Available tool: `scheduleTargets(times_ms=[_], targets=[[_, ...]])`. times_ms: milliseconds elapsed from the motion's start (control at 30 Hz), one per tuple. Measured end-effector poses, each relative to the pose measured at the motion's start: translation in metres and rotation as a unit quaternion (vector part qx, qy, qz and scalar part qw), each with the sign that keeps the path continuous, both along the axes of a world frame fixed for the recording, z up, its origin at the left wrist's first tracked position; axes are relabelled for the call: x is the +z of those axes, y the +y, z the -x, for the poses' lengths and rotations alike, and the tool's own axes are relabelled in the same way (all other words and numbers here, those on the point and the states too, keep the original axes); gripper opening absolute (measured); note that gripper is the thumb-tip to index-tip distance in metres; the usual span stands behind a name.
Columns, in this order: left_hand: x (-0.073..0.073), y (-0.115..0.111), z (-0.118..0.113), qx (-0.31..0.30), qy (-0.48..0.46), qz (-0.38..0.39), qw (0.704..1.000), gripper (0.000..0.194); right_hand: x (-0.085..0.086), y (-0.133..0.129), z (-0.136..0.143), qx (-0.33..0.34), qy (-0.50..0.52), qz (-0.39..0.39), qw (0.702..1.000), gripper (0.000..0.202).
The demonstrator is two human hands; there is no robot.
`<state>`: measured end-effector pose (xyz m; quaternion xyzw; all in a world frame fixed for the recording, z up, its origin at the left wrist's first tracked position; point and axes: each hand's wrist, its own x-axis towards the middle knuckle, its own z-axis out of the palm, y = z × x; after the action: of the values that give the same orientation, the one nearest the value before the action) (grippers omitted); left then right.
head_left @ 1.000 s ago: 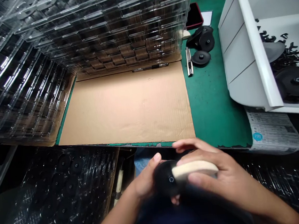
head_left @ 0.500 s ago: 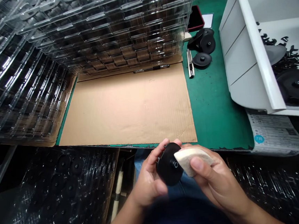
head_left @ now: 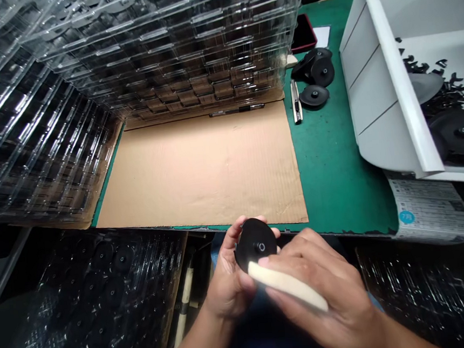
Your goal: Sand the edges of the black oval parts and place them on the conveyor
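Observation:
Just in front of the bench edge, my left hand (head_left: 227, 283) grips a black round plastic part (head_left: 250, 238), its fingers curled around the far rim. A small ringed stub stands up from the part's face, which is turned toward me. My right hand (head_left: 327, 290) is closed on a cream-coloured wedge-like pad (head_left: 288, 284), maybe felt or sponge. The pad's narrow end touches or overlaps the lower edge of the black part; the exact contact cannot be made out. Motion blurs the right hand slightly.
Clear plastic trays (head_left: 172, 49) stand stacked behind a cardboard sheet (head_left: 199, 171) with a pen (head_left: 236, 109) on it. A utility knife (head_left: 295, 102) and black parts (head_left: 314, 96) lie on the green bench (head_left: 335, 143). A white bin (head_left: 375, 91) at right holds small black pieces.
My right hand has turned over and brought the pad down from the part's right side to its lower edge. My left hand has tilted the black part and shifted it slightly left.

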<state>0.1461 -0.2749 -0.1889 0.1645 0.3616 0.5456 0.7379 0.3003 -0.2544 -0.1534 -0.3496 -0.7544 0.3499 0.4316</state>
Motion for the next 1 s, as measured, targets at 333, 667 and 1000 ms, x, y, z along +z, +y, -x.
scheduleTargets(times_ms=[333,667,1000], targets=[[-0.003,0.000,0.000,-0.024,-0.046,0.007,0.999,0.061,0.002,0.004,0.001,0.000,-0.026,-0.004,1.000,0.028],[0.000,0.006,0.010,-0.159,-0.165,-0.028,0.973,0.051,-0.005,0.011,-0.046,-0.029,-0.128,-0.026,0.991,0.041],[-0.007,-0.001,0.013,-0.176,-0.147,-0.013,0.973,0.056,-0.003,0.025,-0.027,0.073,-0.119,-0.021,0.990,0.034]])
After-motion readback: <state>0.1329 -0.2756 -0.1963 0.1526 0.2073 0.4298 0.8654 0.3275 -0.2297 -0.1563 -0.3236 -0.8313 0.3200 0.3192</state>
